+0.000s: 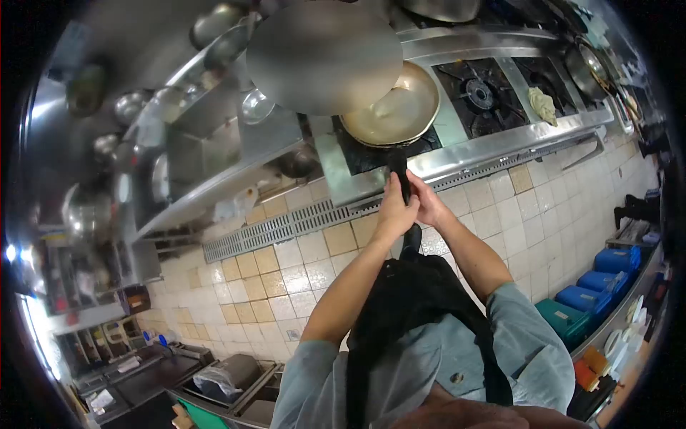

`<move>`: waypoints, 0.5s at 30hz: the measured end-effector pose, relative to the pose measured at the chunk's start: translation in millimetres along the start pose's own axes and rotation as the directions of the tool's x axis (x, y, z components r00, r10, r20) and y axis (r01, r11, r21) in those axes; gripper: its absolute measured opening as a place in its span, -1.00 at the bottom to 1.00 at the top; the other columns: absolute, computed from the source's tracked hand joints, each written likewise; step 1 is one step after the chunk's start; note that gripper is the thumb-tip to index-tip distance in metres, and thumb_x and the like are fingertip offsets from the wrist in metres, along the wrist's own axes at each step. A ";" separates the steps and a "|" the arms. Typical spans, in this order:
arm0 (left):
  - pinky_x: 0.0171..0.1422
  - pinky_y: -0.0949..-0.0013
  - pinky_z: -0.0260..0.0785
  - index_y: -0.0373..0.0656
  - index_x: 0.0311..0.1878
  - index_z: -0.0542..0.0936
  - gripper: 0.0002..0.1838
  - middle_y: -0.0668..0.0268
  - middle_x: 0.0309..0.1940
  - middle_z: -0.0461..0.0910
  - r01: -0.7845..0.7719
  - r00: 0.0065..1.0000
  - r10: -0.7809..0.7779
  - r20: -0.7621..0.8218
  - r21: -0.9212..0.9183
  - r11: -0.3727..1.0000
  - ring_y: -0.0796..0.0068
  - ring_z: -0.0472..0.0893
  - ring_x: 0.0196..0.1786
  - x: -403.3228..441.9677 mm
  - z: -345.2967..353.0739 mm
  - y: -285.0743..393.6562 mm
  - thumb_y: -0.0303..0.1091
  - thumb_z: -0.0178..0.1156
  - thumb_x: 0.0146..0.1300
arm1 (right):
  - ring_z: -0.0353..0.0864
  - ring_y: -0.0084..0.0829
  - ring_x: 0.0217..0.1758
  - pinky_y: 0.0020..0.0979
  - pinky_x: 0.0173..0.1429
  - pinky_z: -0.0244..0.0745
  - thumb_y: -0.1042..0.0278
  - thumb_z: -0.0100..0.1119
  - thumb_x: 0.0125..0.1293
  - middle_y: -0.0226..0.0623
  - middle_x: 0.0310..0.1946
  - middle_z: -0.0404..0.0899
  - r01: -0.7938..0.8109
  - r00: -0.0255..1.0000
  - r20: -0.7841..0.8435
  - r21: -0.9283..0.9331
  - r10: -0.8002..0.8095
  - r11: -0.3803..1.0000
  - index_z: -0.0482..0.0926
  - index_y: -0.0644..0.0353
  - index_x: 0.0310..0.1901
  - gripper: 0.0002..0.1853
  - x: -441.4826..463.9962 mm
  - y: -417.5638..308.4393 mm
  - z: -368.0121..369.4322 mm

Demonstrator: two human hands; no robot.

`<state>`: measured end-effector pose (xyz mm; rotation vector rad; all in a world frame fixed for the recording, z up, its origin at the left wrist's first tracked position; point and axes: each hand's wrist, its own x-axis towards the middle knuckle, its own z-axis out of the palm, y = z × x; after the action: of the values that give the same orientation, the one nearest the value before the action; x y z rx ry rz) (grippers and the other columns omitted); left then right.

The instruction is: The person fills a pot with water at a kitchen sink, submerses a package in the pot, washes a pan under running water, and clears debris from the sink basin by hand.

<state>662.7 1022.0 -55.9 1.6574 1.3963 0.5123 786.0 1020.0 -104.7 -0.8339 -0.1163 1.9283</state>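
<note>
A wide, light-coloured frying pan (400, 118) rests on a stove burner, its black handle (397, 163) pointing toward me. My left hand (397, 209) is closed around the handle from the left side. Against the right side of the same handle, my right hand (427, 203) is closed too, close beside the left. Pale, shiny patches show inside the pan, but I cannot tell what they are. A blurred grey oval hides the pan's upper left part.
Right of the pan is a bare gas burner (479, 93), then a crumpled cloth (542, 106) on the stove. A steel counter with a sink (204, 146) stands at left. A floor grate (286, 225) runs along the stove. Blue bins (589, 286) line the right side.
</note>
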 end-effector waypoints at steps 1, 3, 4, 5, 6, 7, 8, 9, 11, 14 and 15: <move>0.53 0.14 0.16 -0.48 0.47 0.11 -0.13 -0.31 0.40 0.25 -0.023 1.000 0.023 -0.022 0.003 1.000 -0.14 0.31 0.46 1.6 -0.3 -1.0 -0.20 0.21 0.20 | 0.57 -0.40 0.09 -0.33 0.21 0.46 -0.08 0.16 0.42 -0.34 0.03 0.63 -0.016 0.999 0.048 0.007 0.016 1.000 0.57 0.05 0.08 -0.59 6.7 -1.4 4.0; 0.52 0.15 0.18 -0.49 0.46 0.14 -0.10 -0.30 0.38 0.27 0.005 0.999 -0.005 -0.032 0.001 1.000 -0.14 0.33 0.44 8.1 -7.2 -1.1 -0.22 0.25 0.13 | 0.61 -0.36 0.00 -0.30 0.15 0.50 0.01 0.26 0.35 -0.35 -0.07 0.65 -0.041 0.997 0.060 -0.005 0.041 0.999 0.59 0.09 -0.02 -0.65 13.3 -6.0 17.5; 0.50 0.16 0.22 -0.45 0.45 0.16 -0.09 -0.28 0.35 0.32 0.026 0.999 -0.027 -0.027 -0.016 1.000 -0.12 0.37 0.42 15.4 -16.3 1.2 -0.24 0.28 0.06 | 0.62 -0.37 -0.05 -0.30 0.11 0.51 0.06 0.28 0.33 -0.35 -0.12 0.64 -0.030 0.999 0.025 -0.001 0.030 1.000 0.59 0.09 -0.05 -0.68 24.4 -4.8 17.7; 0.45 0.13 0.28 -0.40 0.46 0.15 -0.10 -0.25 0.30 0.39 0.162 0.986 -0.159 0.040 -0.056 0.985 -0.11 0.44 0.36 20.0 -24.8 3.1 -0.27 0.26 0.06 | 0.62 -0.38 -0.10 -0.29 0.08 0.52 0.10 0.30 0.31 -0.35 -0.18 0.64 -0.024 1.000 -0.011 0.002 0.024 1.000 0.60 0.09 -0.08 -0.72 33.3 2.2 18.2; 0.45 0.07 0.28 -0.37 0.44 0.15 -0.15 -0.28 0.26 0.41 0.203 0.974 -0.196 0.110 -0.062 0.977 -0.16 0.44 0.34 20.2 -35.7 5.8 -0.30 0.24 0.09 | 0.62 -0.41 -0.14 -0.30 0.03 0.53 0.16 0.32 0.28 -0.38 -0.24 0.62 0.110 0.993 -0.044 -0.059 -0.113 0.992 0.59 0.08 -0.11 -0.76 22.9 6.6 42.7; 0.44 0.01 0.27 -0.35 0.43 0.15 -0.20 -0.31 0.23 0.43 0.244 0.957 -0.228 0.180 -0.071 0.967 -0.21 0.45 0.32 17.2 -41.6 3.9 -0.34 0.21 0.12 | 0.62 -0.41 -0.14 -0.30 0.03 0.53 0.16 0.32 0.28 -0.38 -0.24 0.62 0.088 0.995 -0.036 -0.077 -0.091 0.993 0.59 0.08 -0.11 -0.76 19.1 13.4 44.4; 0.40 0.02 0.32 -0.35 0.42 0.14 -0.22 -0.27 0.24 0.43 0.225 0.964 -0.216 0.152 -0.043 0.973 -0.19 0.46 0.31 9.5 -37.4 -3.5 -0.35 0.20 0.14 | 0.62 -0.41 -0.16 -0.30 0.01 0.54 0.16 0.32 0.28 -0.38 -0.25 0.62 0.133 0.986 -0.091 -0.099 -0.142 0.986 0.59 0.08 -0.11 -0.75 18.1 19.4 44.9; 0.35 0.02 0.36 -0.35 0.42 0.13 -0.23 -0.23 0.25 0.43 0.215 0.970 -0.213 0.115 -0.008 0.977 -0.17 0.48 0.29 1.0 -32.8 -12.6 -0.37 0.19 0.16 | 0.62 -0.40 -0.17 -0.30 -0.02 0.55 0.17 0.33 0.28 -0.38 -0.26 0.62 0.170 0.974 -0.133 -0.120 -0.186 0.978 0.59 0.08 -0.11 -0.75 21.5 29.3 47.9; 0.30 -0.03 0.39 -0.41 0.46 -0.01 -0.18 -0.36 0.20 0.42 0.214 0.961 -0.194 0.196 -0.086 0.973 -0.23 0.48 0.26 -24.5 -40.9 -11.0 -0.39 0.16 0.21 | 0.62 -0.39 -0.17 -0.29 -0.03 0.55 0.16 0.32 0.28 -0.36 -0.26 0.62 0.101 0.992 -0.074 -0.088 -0.107 0.991 0.59 0.09 -0.09 -0.74 17.5 44.0 33.1; 0.20 -0.06 0.46 -0.42 0.47 -0.02 -0.19 -0.34 0.11 0.50 0.027 0.998 -0.026 -0.054 0.008 1.000 -0.20 0.59 0.14 -60.6 -17.8 -25.1 -0.37 0.13 0.25 | 0.64 -0.37 -0.15 -0.28 -0.02 0.55 0.15 0.30 0.29 -0.33 -0.24 0.64 0.120 0.992 -0.032 -0.007 -0.121 0.993 0.59 0.12 -0.05 -0.71 -12.6 68.9 36.1; 0.18 -0.07 0.47 -0.48 0.47 -0.08 -0.16 -0.37 0.09 0.51 0.042 0.997 -0.039 0.061 -0.047 0.998 -0.22 0.60 0.11 -66.8 -13.6 -32.4 -0.38 0.11 0.23 | 0.65 -0.35 -0.12 -0.28 -0.01 0.56 0.14 0.29 0.30 -0.31 -0.22 0.65 0.174 0.985 -0.020 0.055 -0.173 0.983 0.58 0.13 -0.03 -0.69 -25.6 77.4 43.5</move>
<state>615.0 963.8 -60.6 1.5898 1.3606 0.4657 708.5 971.5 -91.2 -0.7756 -0.1209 1.7533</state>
